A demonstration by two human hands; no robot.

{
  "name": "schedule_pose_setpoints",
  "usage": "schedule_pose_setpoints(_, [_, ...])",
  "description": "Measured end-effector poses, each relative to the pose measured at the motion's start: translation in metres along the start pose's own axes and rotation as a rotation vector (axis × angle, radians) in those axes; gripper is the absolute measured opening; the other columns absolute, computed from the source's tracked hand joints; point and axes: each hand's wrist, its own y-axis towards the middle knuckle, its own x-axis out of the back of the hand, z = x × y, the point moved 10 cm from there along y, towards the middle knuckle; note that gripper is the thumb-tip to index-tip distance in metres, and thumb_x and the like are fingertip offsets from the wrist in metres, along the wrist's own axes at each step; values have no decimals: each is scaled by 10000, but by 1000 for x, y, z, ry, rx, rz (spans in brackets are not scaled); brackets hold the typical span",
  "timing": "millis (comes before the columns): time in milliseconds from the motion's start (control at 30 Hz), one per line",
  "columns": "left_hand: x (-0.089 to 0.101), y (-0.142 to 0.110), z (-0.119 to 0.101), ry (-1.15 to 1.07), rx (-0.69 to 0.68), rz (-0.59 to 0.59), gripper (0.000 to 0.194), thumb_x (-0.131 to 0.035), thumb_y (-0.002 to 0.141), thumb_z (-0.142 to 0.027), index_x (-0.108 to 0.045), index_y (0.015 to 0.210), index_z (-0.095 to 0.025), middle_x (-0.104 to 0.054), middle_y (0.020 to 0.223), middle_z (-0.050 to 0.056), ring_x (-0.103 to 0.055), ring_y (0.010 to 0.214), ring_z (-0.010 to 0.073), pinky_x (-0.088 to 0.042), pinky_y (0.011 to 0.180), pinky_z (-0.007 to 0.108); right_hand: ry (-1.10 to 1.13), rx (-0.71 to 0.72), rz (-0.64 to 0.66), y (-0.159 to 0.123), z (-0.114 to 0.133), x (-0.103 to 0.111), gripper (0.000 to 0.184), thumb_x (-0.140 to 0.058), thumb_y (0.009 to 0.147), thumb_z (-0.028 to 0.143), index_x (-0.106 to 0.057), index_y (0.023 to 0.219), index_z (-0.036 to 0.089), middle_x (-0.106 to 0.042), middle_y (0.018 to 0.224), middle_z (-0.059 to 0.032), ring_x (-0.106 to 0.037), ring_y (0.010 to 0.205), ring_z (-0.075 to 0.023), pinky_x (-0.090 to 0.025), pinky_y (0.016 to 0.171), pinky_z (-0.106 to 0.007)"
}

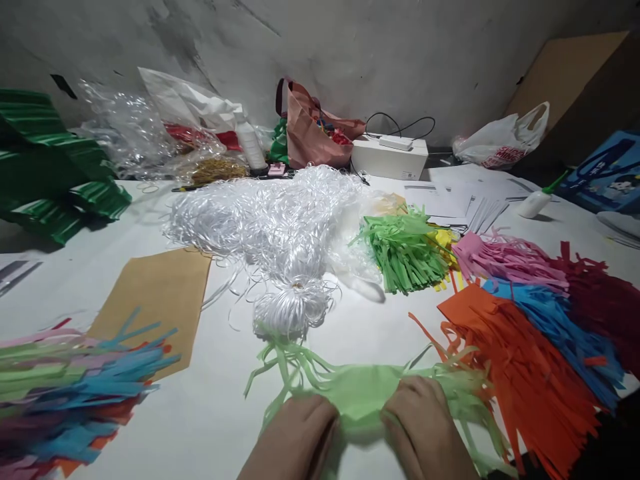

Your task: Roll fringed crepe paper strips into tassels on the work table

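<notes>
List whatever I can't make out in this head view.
Head view:
Left hand, right hand: most fingertips, hidden by the hands' backs.
Pale green paper: right fringe ends, blurred.
Multicolored bundle: cut off by left edge.
Pink bag: inner bottom, hidden by its front.
White box: print too small.

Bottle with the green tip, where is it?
In the head view, the bottle is at the right of the table, between the blue bag and the white papers.
</notes>
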Motion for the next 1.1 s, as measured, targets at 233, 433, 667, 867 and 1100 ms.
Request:
schedule_pose_setpoints(233, [-15,43,28,186,308,352,304,-385,985,-268,-580,759,-209,-686,700,50,-660,643,225,-296,525,281,-181,-220,-90,0,-19,-10,392,-360,1075,296,-512,723,217,-560,669,-3,-475,693,-191,-293,776,-376])
schedule_pose_setpoints(433, [-15,59,33,181,321,388,313,-420,967,-285,-615,739,-196,-653,661,61,-626,598,220,-259,511,287,-245,-308,-84,0,-33,-8,389,-347,1071,332,-553,762,217,-592,688,-19,-514,719,-215,-321,814,-419])
schedule_pose_setpoints(667, [-13,61,30,166,338,393,326,-401,957,-258,-630,738,-183,-673,688,101,-643,638,263,-273,534,300,-172,97,-188,-1,10,5,223,-469,958,81,-671,984,173,-707,911,-65,-655,934,-211,-416,981,-408])
schedule_pose_setpoints(867, [-2,58,31,20,305,425,161,-485,776,-150,-631,809,-209,-689,726,13,-633,661,196,-336,549,254,-159,180,-58,-5,20,-13,282,-413,958,58,-675,961,161,-711,849,-51,-653,827,-188,-490,879,-349])
schedule_pose_setpoints(1100, [59,16,93,122,328,174,245,-431,823,-167,-636,939,-235,-726,868,34,-674,746,231,-478,665,326,-143,220,-53,-13,16,-12,278,-443,895,2,-686,963,118,-706,860,-81,-649,859,-204,-499,910,-384])
